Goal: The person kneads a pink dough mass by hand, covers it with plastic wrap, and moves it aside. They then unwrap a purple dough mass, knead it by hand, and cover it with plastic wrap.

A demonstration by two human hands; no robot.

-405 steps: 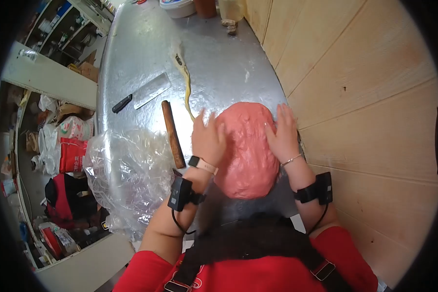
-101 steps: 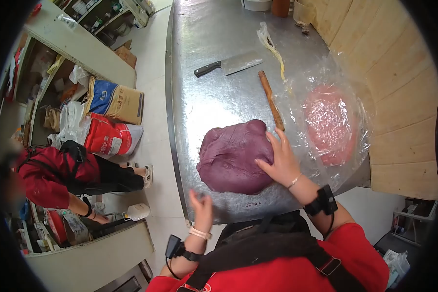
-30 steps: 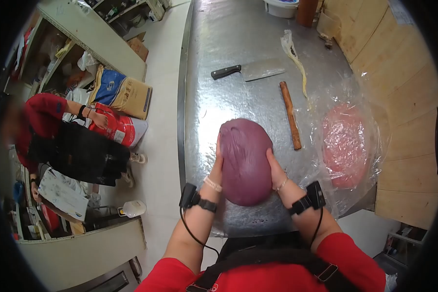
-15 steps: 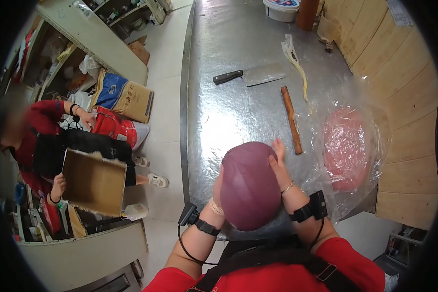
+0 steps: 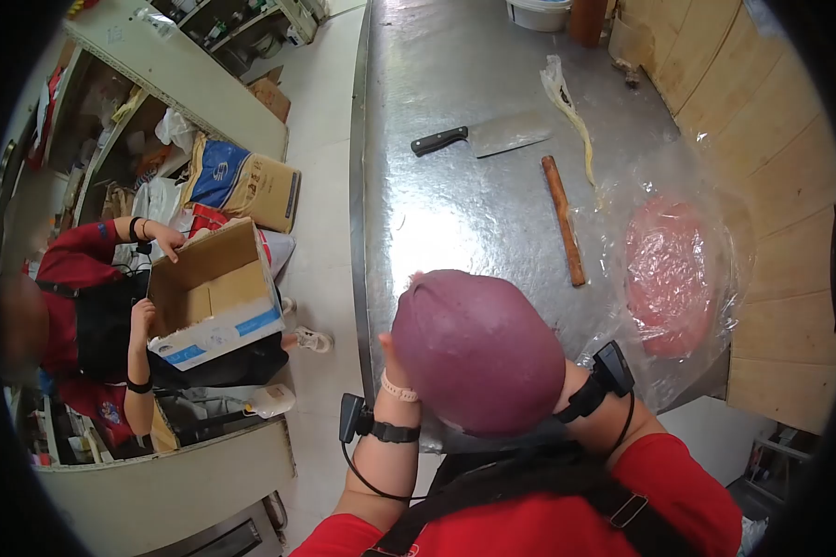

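A big, smooth lump of purple dough (image 5: pixel 478 357) with creases across its top fills the space between my forearms, at the near end of the metal table (image 5: pixel 474 209). My left hand (image 5: pixel 389 360) is against its left side, with the thumb side showing and a fingertip visible at the upper left edge. The dough hides the rest of that hand. On the other side, my right forearm runs behind the lump, and the fingers of my right hand are hidden. Whether the dough touches the table cannot be seen.
Beyond the dough lie a cleaver (image 5: pixel 511 135), a wooden rolling pin (image 5: pixel 564 221) and a twisted plastic strip (image 5: pixel 571 111). Pink dough (image 5: pixel 671 278) sits under clear wrap at right. A co-worker at left holds a cardboard box (image 5: pixel 215 292) near several sacks (image 5: pixel 251 190).
The purple dough has turned and looks wider, now covering my right hand. My left fingertips have come into sight at its upper edge. The co-worker's box has swung up and right.
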